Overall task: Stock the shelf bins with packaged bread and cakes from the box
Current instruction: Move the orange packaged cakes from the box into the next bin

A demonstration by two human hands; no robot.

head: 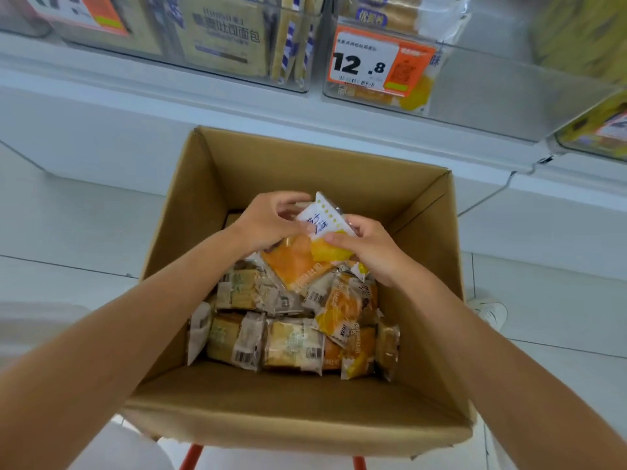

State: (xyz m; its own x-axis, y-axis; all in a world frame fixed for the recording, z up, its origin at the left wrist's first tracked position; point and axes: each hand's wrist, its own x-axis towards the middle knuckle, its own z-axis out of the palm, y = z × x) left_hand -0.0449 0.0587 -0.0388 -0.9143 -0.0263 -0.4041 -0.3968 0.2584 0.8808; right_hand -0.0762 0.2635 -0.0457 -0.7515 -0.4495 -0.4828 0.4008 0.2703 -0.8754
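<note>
An open cardboard box [339, 171] sits below me, holding several wrapped bread and cake packs [291, 344] in beige and orange wrappers. Both my hands are inside the box at its far end. My left hand [268, 222] and my right hand [369, 252] grip a yellow-and-white cake packet [322, 222] from either side, fingers curled over its edges. An orange pack [295, 266] lies just beneath it. Above the box, a clear shelf bin [481, 96] with a 12.8 price tag [376, 61] holds yellow packs at its left end.
Another clear bin [217, 39] at upper left is filled with beige toast loaves. A further bin [593, 134] with yellow packs is at the right edge. White shelf fronts and floor tiles surround the box. Red legs [191, 456] show under the box. A white shoe [492, 313] stands at right.
</note>
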